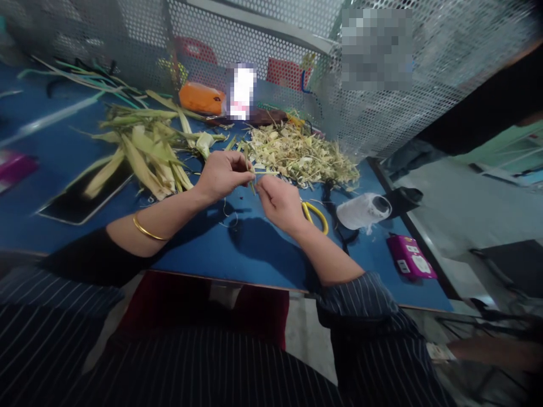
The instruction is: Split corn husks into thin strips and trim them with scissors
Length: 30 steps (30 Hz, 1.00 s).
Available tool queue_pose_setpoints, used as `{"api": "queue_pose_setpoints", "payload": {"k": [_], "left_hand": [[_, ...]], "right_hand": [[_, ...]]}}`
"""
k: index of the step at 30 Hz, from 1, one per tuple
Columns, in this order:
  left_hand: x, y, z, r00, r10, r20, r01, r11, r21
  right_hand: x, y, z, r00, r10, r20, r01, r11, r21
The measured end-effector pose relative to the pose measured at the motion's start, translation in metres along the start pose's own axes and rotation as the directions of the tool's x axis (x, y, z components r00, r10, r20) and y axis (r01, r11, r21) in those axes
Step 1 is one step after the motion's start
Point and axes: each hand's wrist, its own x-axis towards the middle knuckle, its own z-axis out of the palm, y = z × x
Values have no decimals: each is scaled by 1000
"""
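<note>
Blue tabletop [271, 257] runs along the near edge, and over it I see the person's two hands close together. The left hand [224, 176] pinches a thin, pale green strip [270, 173] between thumb and fingers. Just beside it the right hand [280, 200] is curled, fingertips near the strip; from where I stand, I can't tell whether it grips anything. To its right sit a yellow loop handle [318, 211], then a white spool [360, 211]. Beyond the hands lie long husks [146, 152] and a shredded heap [301, 152], backed by a perforated metal screen [220, 34].
</note>
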Motion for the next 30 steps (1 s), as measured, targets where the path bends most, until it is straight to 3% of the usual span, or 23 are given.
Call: {"api": "queue_pose_setpoints", "payload": {"k": [3,5,9,11,12,16,18,20,21,23,25,27,30], "left_hand": [[-2,1,0,998,43,51,-48,994,102],[-4,5,0,989,58,133,-80,983,163],[-8,16,0,919,17,394,-60,993,98],[-9,19,0,889,15,458,-10,1000,-12],[-9,19,0,892,16,452,12,998,-61],[-6,16,1,969,8,248,33,986,-161],[-4,14,2,992,0,130,20,988,-155],[-3,12,3,999,1,33,3,993,-117],[-3,10,4,1000,6,-5,-6,995,-95],[-3,7,5,999,19,-48,-22,998,-53],[-3,3,5,999,31,-44,-31,999,-10],[-4,1,5,1000,28,-15,-27,999,27],[-4,2,2,999,10,45,-14,996,93]], "right_hand": [[1,1,-4,999,-19,45,22,997,-78],[3,4,-8,999,10,37,-8,999,-45],[10,16,-15,989,134,62,-145,952,270],[12,23,-15,959,235,160,-283,826,487],[13,26,-14,929,287,232,-369,723,584],[12,29,-7,763,390,515,-625,245,741],[10,25,-2,728,409,550,-647,142,749],[9,18,3,751,458,475,-607,195,771],[9,14,5,786,482,388,-561,290,776],[7,6,7,874,461,153,-424,571,702],[5,0,7,947,320,-16,-269,820,506],[3,-4,4,984,172,-41,-152,943,295],[2,-3,-3,997,76,7,-76,995,65]]}}
